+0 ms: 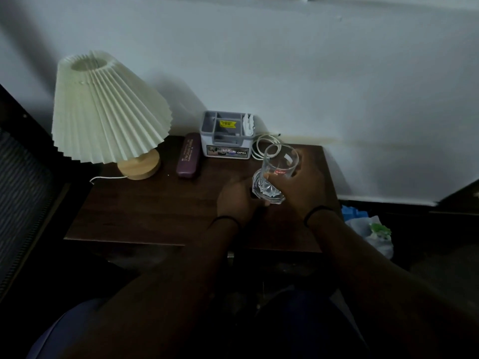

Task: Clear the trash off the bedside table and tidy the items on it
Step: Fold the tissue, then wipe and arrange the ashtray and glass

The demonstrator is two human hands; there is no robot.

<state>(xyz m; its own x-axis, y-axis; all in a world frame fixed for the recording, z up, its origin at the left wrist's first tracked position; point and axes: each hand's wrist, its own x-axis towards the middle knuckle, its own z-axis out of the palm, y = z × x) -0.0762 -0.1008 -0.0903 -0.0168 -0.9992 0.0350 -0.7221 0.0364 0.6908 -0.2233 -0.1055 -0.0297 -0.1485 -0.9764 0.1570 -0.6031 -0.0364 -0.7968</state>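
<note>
Standing on one dark wooden bedside table [145,211] are one pleated cream lamp [108,110], one grey organiser box [226,137], one maroon case [188,155], one coiled white cable [261,145] and one clear glass [276,174]. A person's right hand [298,193] wraps its fingers around the tilted glass at the table's right side, while the left hand [234,200] curls beside its faceted base; whether it grasps anything cannot be told.

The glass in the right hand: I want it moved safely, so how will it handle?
The glass looks clear and thin-walled above a faceted base, so probably fragile and somewhat slippery. The right hand holds it tilted; laid sideways, it might roll.
</note>
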